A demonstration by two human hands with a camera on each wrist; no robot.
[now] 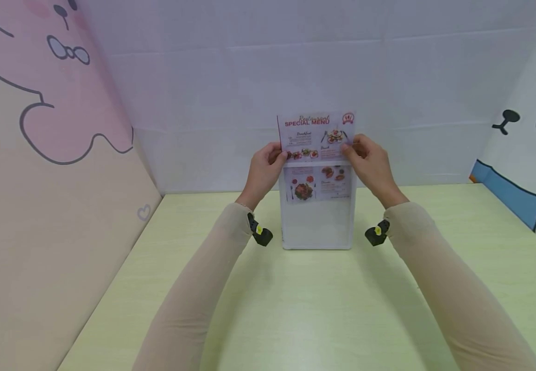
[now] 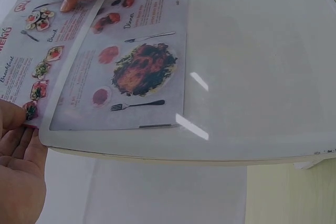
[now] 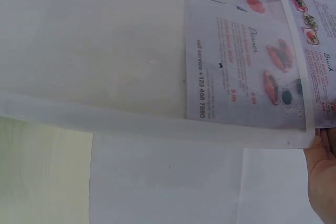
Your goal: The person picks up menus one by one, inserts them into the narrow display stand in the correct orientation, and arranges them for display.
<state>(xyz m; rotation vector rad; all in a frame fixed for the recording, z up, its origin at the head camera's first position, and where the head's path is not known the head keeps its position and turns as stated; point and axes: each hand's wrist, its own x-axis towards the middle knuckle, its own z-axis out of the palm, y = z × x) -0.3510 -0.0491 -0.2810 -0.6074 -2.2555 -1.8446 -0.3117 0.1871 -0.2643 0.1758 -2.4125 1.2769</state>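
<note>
A printed restaurant menu sheet (image 1: 316,136) sits partly inside an upright sign holder (image 1: 317,226) with a white frame and a clear front. The sheet's lower half shows behind the clear panel (image 2: 252,56), while its upper half sticks out above the top bar. At the sheet's left edge, my left hand (image 1: 265,167) pinches it between thumb and fingers, just above the frame's corner. My right hand (image 1: 373,165) pinches the opposite edge at about the same height, thumb in front. Close up, the right wrist view has the menu's bottom edge (image 3: 193,87) partway along the holder.
The holder stands on a pale wooden table (image 1: 314,309) near its back edge. Behind it hangs a white cloth (image 1: 230,103). Side panels with a pink cartoon figure (image 1: 73,98) and a white cartoon figure (image 1: 522,154) flank the table.
</note>
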